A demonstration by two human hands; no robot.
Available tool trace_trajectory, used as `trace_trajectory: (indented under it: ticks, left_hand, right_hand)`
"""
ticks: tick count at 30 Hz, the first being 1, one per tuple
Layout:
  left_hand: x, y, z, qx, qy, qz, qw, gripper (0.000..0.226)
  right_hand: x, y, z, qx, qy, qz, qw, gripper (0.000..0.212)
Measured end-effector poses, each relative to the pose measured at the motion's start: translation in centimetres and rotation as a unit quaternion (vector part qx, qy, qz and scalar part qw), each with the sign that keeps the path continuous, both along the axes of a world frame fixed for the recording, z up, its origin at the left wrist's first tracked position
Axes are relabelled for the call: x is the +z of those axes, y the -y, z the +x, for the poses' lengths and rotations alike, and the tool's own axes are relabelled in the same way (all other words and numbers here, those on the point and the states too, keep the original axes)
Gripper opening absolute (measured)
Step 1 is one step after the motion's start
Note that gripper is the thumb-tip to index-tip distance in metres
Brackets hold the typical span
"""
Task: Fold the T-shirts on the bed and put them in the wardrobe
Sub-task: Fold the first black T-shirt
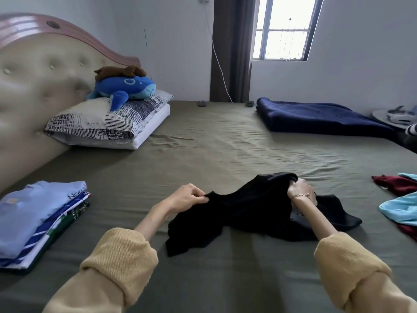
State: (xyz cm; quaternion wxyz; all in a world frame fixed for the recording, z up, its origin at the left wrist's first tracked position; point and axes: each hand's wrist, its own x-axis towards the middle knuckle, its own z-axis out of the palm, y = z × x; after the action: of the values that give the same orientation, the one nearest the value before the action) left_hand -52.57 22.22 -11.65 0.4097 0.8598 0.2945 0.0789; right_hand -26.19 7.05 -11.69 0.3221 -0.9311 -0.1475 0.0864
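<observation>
Both hands, left [188,197] and right [301,192], each pinching a crumpled black T-shirt [248,211], perhaps inside out, on the bed [225,136].

Unfolded shirts [404,206] (right edge) cropped

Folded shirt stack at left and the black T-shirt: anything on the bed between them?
Head view: only bare olive-green bedsheet and the left hand lie between the stack of folded T-shirts and the black T-shirt, whose edge that hand pinches.
</observation>
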Motion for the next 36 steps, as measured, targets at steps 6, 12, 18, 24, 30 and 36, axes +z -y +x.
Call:
trace_trajectory:
  ticks: [6, 12, 18, 24, 30, 36]
  left_hand:
    - [1.7, -2.4, -0.5, -0.028, 0.031, -0.135, 0.990, 0.020]
    - [0.5, -9.1, -7.0, 0.175, 0.054, -0.179, 0.967, 0.020]
    - [-6.1, -10.2, -12.5, 0.384, -0.066, -0.176, 0.904, 0.022]
    - [-8.3, -8.4, -10.6, 0.345, -0.167, -0.228, 0.895, 0.045]
    - [-8.6, -5.6, -6.4, 0.300, -0.097, -0.234, 0.920, 0.014]
    - [-8.9, -4.8, -6.5, 0.460, 0.116, -0.401, 0.784, 0.032]
  right_hand:
    - [5.2, -8.9, -0.2, 0.065, -0.035, 0.170, 0.983, 0.044]
    - [8.2, -21.0, -10.4, 0.438, -0.103, 0.196, 0.872, 0.089]
    - [-1.4, -23.1, -16.9, 0.568, -0.061, -0.060, 0.818, 0.070]
    - [-8.5, -17.8, -14.0, 0.534, -0.037, -0.184, 0.824, 0.053]
    - [-9.6, -13.2, -8.8, 0.402, 0.003, -0.115, 0.909, 0.037]
    - [-10.6, -8.6, -5.8, 0.364, -0.071, -0.167, 0.914, 0.087]
